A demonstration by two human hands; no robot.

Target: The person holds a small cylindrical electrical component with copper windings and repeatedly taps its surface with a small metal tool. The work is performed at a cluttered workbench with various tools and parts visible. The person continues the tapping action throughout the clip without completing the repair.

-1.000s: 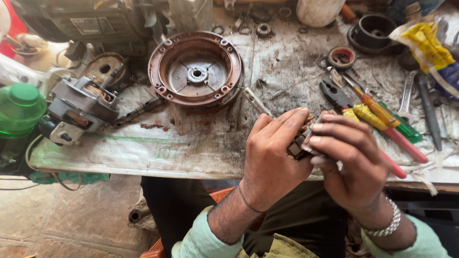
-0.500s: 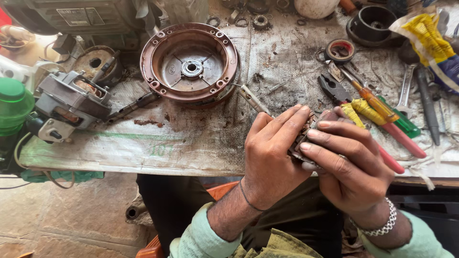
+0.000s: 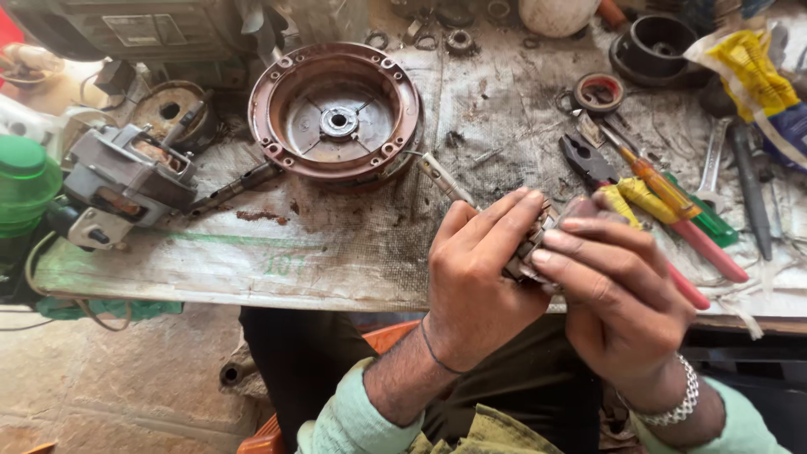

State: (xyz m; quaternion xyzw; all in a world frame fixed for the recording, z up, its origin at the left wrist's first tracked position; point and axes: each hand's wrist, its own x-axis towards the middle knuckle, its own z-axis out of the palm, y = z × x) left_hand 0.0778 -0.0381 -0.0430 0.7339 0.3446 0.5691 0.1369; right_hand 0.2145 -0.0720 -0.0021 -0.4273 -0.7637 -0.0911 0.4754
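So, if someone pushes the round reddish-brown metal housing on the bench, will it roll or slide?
The round housing lies flat, open side up, so it would probably slide rather than roll. It looks like thick cast metal, likely heavy and stiff. The grimy cloth beneath may add drag.

My hands, left [image 3: 479, 282] and right [image 3: 618, 290], meet around a small part [image 3: 531, 252] at the bench's [image 3: 252, 261] near edge, with the round housing [image 3: 336, 109] behind-left, the motor [image 3: 126, 181] far left, and pliers [image 3: 588, 160] and screwdrivers [image 3: 664, 189] behind-right.

left hand [image 3: 483, 269] + right hand [image 3: 618, 290]: gripping small metal part [image 3: 531, 248] | above workbench [image 3: 336, 252]
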